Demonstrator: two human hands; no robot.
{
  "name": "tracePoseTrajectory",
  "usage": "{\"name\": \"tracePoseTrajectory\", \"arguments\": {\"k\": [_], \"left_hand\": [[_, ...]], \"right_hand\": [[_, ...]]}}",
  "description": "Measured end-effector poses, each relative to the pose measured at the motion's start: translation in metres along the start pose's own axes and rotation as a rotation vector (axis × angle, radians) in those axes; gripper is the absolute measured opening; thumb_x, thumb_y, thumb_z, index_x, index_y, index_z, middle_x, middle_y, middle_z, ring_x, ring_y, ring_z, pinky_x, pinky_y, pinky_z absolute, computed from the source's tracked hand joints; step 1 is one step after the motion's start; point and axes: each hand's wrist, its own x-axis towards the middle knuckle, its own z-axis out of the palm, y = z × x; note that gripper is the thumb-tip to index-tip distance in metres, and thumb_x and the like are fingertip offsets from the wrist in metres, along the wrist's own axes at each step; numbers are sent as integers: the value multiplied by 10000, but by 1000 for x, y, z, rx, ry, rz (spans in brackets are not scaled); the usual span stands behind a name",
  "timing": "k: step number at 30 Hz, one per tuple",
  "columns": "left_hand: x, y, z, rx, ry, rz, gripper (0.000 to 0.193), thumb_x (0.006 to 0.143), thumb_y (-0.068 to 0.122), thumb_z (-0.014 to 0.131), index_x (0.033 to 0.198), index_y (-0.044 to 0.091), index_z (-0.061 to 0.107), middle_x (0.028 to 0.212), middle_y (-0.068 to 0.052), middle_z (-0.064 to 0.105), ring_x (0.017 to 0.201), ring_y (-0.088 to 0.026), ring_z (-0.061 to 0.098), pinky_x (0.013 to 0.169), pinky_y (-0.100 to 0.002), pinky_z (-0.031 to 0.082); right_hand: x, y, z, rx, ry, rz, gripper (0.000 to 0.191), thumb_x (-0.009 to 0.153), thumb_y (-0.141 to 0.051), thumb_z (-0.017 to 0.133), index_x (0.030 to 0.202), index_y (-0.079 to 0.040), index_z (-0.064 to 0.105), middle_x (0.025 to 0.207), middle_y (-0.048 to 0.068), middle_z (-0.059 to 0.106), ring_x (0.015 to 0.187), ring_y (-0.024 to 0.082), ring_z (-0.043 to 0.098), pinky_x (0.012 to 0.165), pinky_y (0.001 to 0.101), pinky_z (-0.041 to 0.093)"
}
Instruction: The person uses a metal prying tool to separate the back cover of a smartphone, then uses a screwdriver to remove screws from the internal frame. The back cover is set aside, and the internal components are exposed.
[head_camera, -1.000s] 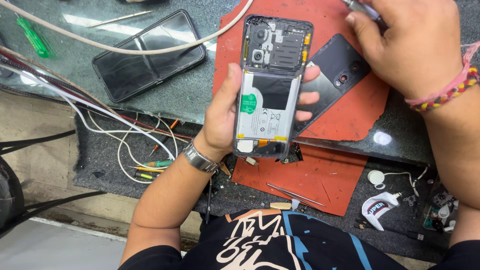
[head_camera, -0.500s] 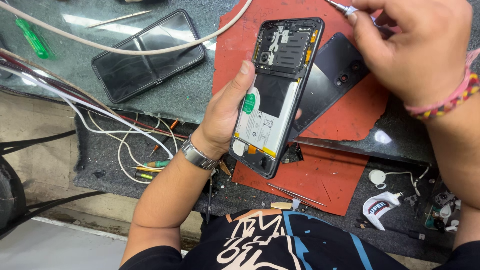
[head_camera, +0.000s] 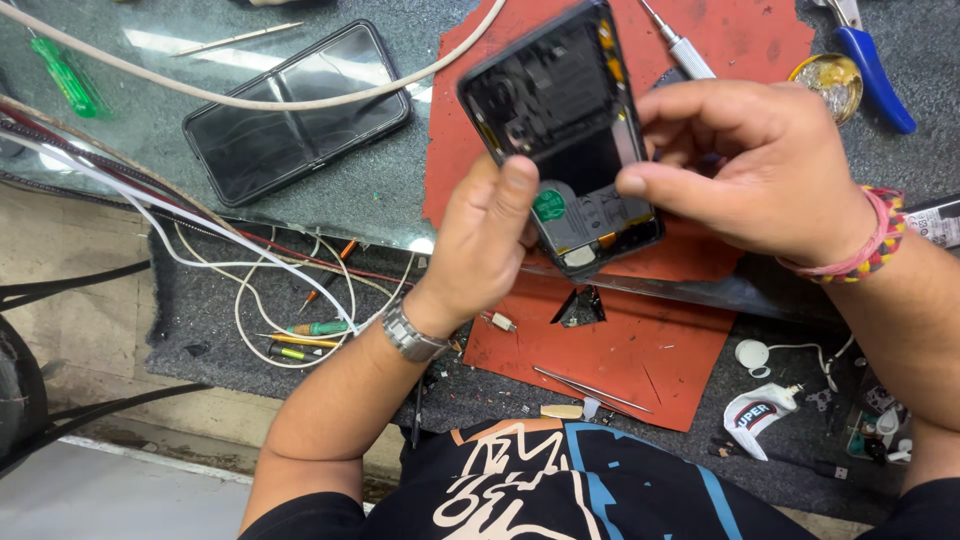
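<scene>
Nearest the body, tweezers (head_camera: 592, 389) lie on the lower red mat (head_camera: 640, 350). Above it both hands hold an opened phone (head_camera: 565, 130): the left hand (head_camera: 485, 245) has its fingers closed around the lower edge, the right hand (head_camera: 745, 165) pinches the side. Farther back, another phone (head_camera: 295, 110) rests on the surface (head_camera: 150, 130).

I see a dark workbench (head_camera: 180, 300) with a glass sheet (head_camera: 150, 130) on top. On it lie a red mat (head_camera: 740, 40), a black phone (head_camera: 295, 110), a green screwdriver (head_camera: 62, 75), loose wires (head_camera: 260, 290), tweezers (head_camera: 590, 388) and what may be a glue tube (head_camera: 755, 410).
</scene>
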Motion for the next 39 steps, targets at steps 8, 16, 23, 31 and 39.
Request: {"name": "tracePoseTrajectory", "arguments": {"k": [8, 16, 23, 31, 39], "left_hand": [[-18, -20, -6, 78, -67, 94, 424, 1183, 356, 544, 1457, 33, 530, 1383, -59, 640, 1283, -121, 594, 1138, -296, 490], [-14, -6, -3, 148, -272, 176, 501, 1156, 431, 576, 1508, 84, 497, 1526, -87, 549, 1390, -160, 513, 1213, -323, 432], [-10, 1, -1, 308, -318, 280, 490, 1174, 458, 506, 1543, 140, 455, 1521, -81, 563, 1372, -175, 549, 1196, -305, 477], [-18, -7, 9, 24, -175, 109, 673, 1144, 349, 645, 1635, 95, 260, 1509, -92, 517, 1344, -151, 526, 1188, -295, 433], [-11, 27, 17, 336, -144, 181, 1168, 776, 359, 972, 1610, 104, 195, 1534, -83, 461, 1402, -182, 474, 1238, -315, 383]], "right_hand": [[-10, 7, -13, -360, -18, -437, 240, 826, -84, 832, 979, 28, 686, 833, 94, 698, 673, 156, 660, 562, 251, 474], [-10, 10, -15, -327, -59, -670, 281, 815, -91, 812, 1007, -2, 628, 734, 82, 632, 605, 204, 633, 523, 315, 476], [-14, 8, -17, -384, -81, -706, 283, 851, -84, 775, 1061, -25, 595, 738, 72, 632, 640, 220, 658, 531, 316, 494], [-35, 7, -2, -484, 161, -588, 304, 858, -166, 805, 1046, -15, 620, 805, 119, 673, 671, 246, 657, 569, 332, 503], [-27, 0, 12, -392, -146, -591, 428, 728, -285, 872, 1025, -39, 686, 849, 93, 724, 692, 255, 704, 594, 350, 540]]}}
